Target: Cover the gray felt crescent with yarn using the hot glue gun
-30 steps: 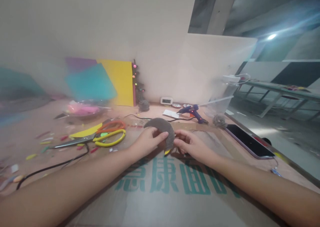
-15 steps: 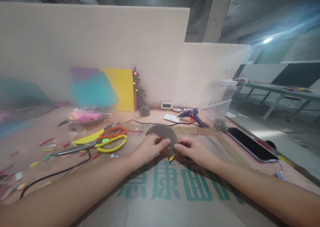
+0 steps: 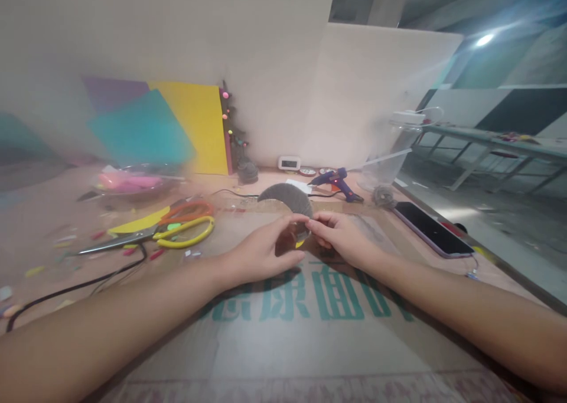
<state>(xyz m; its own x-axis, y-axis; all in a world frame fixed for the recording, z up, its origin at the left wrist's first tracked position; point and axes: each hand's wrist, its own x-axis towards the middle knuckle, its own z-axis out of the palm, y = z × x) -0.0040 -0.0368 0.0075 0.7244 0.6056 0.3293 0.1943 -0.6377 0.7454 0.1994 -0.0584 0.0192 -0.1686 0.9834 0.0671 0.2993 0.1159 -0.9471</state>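
**Pale wall (image 3: 266, 84) ahead, hold now mostly 1-sided**

Below it spreads a pink table (image 3: 208, 181), with a green-lettered sheet (image 3: 283, 350) at 6 o'clock. Taking the dial's centre between my 2 hands, scissors (image 3: 153, 233) lie at 9 o'clock, a phone (image 3: 432, 228) at 3, a glue gun (image 3: 334, 181) at 1. At that centre, my right hand (image 3: 343, 234) pinches the lower end of a grey crescent (image 3: 287, 196), its curve rising towards 11. My left hand (image 3: 266, 246) has loosened: 0.5 seconds ago its thumb crossed the crescent's face; now thumb and fingers stand parted. So my right probably carries the piece; whether left fingertips touch it, I can't tell. Smallest, a yellow tip (image 3: 300, 243) peeks out beneath.
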